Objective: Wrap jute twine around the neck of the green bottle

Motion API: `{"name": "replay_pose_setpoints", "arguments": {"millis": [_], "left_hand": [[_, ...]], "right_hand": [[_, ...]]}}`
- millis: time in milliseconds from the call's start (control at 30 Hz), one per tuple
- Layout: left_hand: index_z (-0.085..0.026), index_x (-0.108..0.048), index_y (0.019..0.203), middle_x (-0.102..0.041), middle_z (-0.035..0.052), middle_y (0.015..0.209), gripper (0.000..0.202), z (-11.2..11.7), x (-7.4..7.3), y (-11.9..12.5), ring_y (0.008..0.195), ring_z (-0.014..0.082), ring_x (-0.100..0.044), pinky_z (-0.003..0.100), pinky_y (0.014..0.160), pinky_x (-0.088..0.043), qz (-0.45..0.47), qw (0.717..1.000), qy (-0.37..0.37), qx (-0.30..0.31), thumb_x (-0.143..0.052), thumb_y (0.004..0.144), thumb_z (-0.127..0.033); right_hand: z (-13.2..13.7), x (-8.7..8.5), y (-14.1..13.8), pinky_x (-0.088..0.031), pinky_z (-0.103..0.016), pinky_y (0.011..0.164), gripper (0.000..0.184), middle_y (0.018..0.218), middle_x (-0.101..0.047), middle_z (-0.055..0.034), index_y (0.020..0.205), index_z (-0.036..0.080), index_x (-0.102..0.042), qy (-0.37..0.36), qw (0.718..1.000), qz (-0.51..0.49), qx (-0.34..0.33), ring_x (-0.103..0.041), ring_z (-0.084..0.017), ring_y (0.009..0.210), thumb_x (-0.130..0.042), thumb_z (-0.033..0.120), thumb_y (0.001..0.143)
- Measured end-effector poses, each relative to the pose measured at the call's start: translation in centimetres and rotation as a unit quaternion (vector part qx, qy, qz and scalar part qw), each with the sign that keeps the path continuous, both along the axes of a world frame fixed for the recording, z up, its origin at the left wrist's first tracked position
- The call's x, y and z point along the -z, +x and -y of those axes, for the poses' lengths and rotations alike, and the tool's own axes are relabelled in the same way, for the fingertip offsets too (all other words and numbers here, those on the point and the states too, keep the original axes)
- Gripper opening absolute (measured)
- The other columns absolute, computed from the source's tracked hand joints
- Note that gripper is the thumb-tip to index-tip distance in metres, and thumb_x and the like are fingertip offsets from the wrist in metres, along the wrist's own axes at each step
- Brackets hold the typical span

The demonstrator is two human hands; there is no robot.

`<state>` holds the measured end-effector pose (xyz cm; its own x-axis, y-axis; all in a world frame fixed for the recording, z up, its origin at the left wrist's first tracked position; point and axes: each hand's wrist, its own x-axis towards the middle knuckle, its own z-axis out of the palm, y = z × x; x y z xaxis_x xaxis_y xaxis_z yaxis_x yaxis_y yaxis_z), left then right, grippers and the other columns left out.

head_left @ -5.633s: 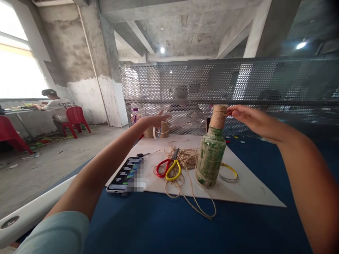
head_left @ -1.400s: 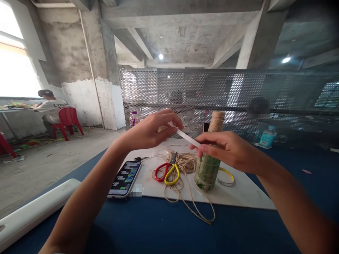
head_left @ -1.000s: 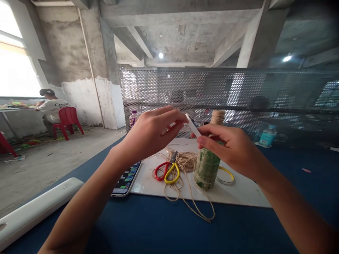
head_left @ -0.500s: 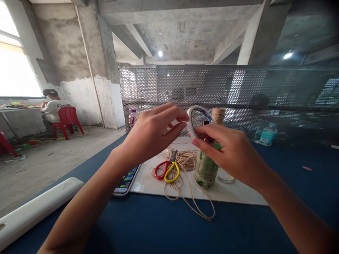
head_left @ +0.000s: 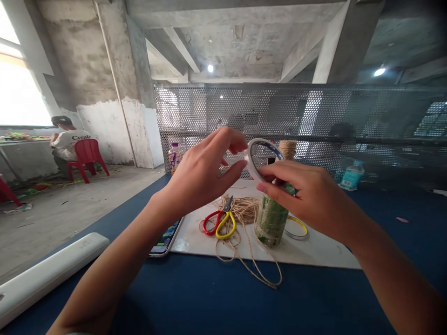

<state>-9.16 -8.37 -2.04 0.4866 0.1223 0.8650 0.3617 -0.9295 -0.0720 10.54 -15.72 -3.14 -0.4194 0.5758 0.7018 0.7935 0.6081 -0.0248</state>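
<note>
The right hand (head_left: pixel 302 195) grips a white tape roll (head_left: pixel 250 160) upright, its rim turned toward the left hand (head_left: pixel 200 179), which stays open just beside it, holding nothing.

Right hand (head_left: pixel 307 200) pinches white tape roll (head_left: pixel 252 160), left hand (head_left: pixel 206 172) open just beside it, 2 hands above twine-wrapped green bottle (head_left: pixel 271 218). Bottle stands on white board (head_left: pixel 314 246), near red-and-yellow scissors (head_left: pixel 220 223) on loose jute twine (head_left: pixel 242 209).
</note>
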Motion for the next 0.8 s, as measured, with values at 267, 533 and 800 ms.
{"name": "replay_pose_setpoints", "arguments": {"millis": [267,533,800], "left_hand": [[-0.019,-0.062,0.099,-0.062,0.0055,0.106,0.014,-0.6,-0.8,-0.2,0.102,0.0158,-0.056,0.031,0.089,-0.046,-0.127,0.989,0.018,0.067,-0.049,0.093,-0.018],[-0.017,-0.062,0.092,-0.066,0.0022,0.090,0.013,-7.8,-1.3,-1.9,0.084,0.0137,-0.059,0.029,0.078,-0.046,-0.093,0.989,-0.075,-0.088,-0.052,0.090,-0.025],[-0.014,-0.057,0.115,-0.059,0.0092,0.116,0.030,-22.8,2.9,-0.2,0.101,0.0205,-0.059,0.042,0.086,-0.051,-0.160,0.912,-0.197,-0.322,-0.055,0.091,-0.032]], "right_hand": [[-0.6,-0.4,1.1,-0.045,-0.028,0.082,0.018,0.098,-0.069,-0.0038,0.101,0.018,-0.065,-0.006,0.998,0.034,-0.043,-0.061,-0.017,0.095,-0.050,0.025,0.094],[-0.7,-2.5,3.5,-0.045,-0.039,0.097,0.029,0.119,-0.058,-0.0068,0.120,0.024,-0.057,0.083,0.995,-0.039,0.038,-0.054,-0.023,0.114,-0.052,0.025,0.091],[-3.8,-0.5,12.2,-0.051,-0.044,0.069,0.021,0.094,-0.062,-0.0063,0.095,0.029,-0.055,-0.010,0.973,-0.128,0.194,-0.061,-0.028,0.086,-0.042,0.046,0.091]]}}
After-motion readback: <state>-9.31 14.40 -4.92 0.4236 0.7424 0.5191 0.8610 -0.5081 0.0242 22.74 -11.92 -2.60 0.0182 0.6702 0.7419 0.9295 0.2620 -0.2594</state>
